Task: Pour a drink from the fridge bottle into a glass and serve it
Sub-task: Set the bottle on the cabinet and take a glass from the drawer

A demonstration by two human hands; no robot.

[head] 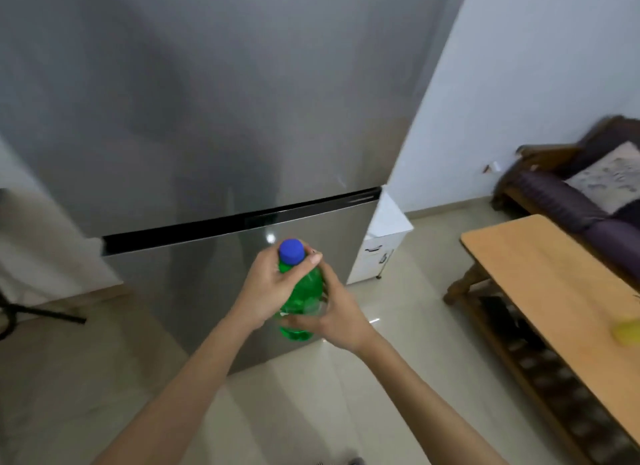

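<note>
A green plastic bottle (309, 284) with a blue cap (292, 251) stands upright in both my hands, in front of the steel fridge (207, 118), whose doors are closed. My left hand (268, 288) wraps the bottle's neck and shoulder from the left, thumb just under the cap. My right hand (337, 317) grips the lower body from the right. The bottle's bottom shows below my fingers. No glass is in view.
A wooden coffee table (540, 274) stands at the right with a blurred yellow object (625, 331) at its near edge. A dark sofa with a cushion (571, 194) lies behind it. A small white cabinet (377, 253) sits beside the fridge. Black stand legs (41, 314) at left.
</note>
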